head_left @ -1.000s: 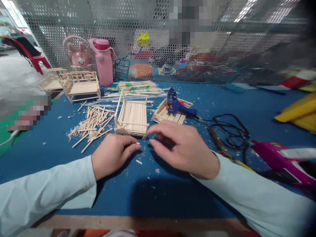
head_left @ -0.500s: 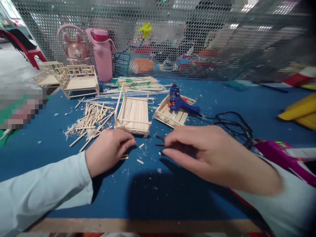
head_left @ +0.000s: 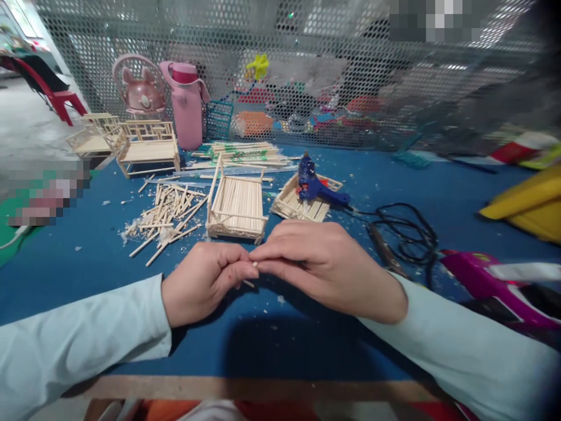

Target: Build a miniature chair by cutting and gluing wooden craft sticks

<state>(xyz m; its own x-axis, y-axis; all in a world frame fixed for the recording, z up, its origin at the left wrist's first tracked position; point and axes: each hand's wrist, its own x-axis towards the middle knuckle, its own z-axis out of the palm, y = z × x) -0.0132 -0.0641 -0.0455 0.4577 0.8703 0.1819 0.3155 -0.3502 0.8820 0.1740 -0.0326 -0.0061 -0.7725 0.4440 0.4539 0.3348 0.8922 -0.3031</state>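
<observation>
Near the middle of the blue table, my left hand [head_left: 210, 282] is closed in a pinch on a small piece of wooden stick [head_left: 255, 265]. The fingertips of my right hand [head_left: 326, 266] are pressed together at the same piece, touching my left fingertips. Just behind my hands stands a small stick-built chair frame [head_left: 239, 204]. A blue glue gun [head_left: 312, 184] rests on a second stick frame [head_left: 287, 202] to its right. Loose cut sticks [head_left: 175, 202] lie in a pile at the left.
Two finished-looking stick benches [head_left: 149, 151] stand at the back left beside a pink bottle [head_left: 186, 111]. A black cable [head_left: 403, 219], a dark-tipped tool [head_left: 383, 248] and a magenta device [head_left: 477, 272] lie at the right. Metal mesh [head_left: 333, 76] rises behind.
My right hand has moved left to meet my left hand. The dark pliers-like tips it held are gone from its fingers, and a dark tool now lies beside the cable.
</observation>
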